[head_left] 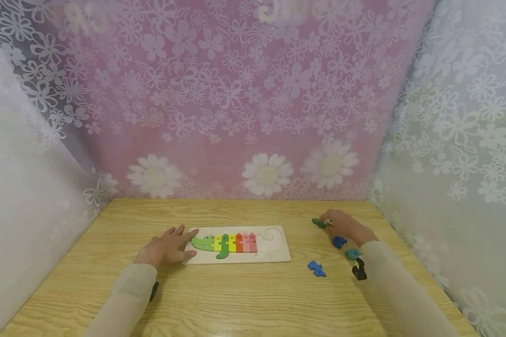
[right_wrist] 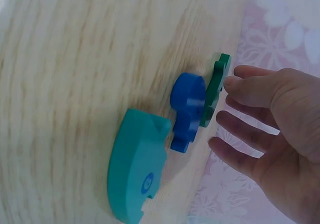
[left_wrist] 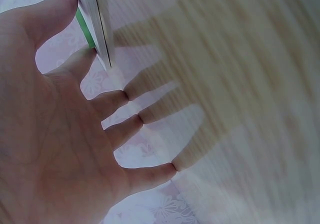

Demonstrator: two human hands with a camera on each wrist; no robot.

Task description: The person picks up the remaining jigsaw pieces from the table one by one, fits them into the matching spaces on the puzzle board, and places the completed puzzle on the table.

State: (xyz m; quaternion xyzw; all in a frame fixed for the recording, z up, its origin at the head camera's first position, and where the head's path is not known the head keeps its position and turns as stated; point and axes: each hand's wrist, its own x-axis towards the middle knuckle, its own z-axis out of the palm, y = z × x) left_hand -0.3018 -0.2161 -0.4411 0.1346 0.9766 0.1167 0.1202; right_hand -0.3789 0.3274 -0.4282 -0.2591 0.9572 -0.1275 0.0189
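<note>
A wooden crocodile puzzle board (head_left: 274, 255) lies on the table, with a green head, a green leg and several coloured body pieces set in it. My left hand (head_left: 164, 248) rests at its left end, fingers spread, thumb and index finger over the board's edge (left_wrist: 101, 29), the other fingertips on the table. At the right, my right hand (head_left: 346, 227) pinches a dark green puzzle piece (right_wrist: 215, 91) between thumb and index finger, its other fingers loosely bent. Beside that hand lie a blue piece (right_wrist: 189, 101) and a teal piece (right_wrist: 132, 169) with a small printed mark.
Another blue piece (head_left: 316, 269) lies nearer me, between the board and my right forearm. Flowered curtains (head_left: 253, 117) stand at the table's back edge and both sides. A black strap part (head_left: 360, 269) juts from my right wrist. The wooden table (head_left: 236, 299) carries everything.
</note>
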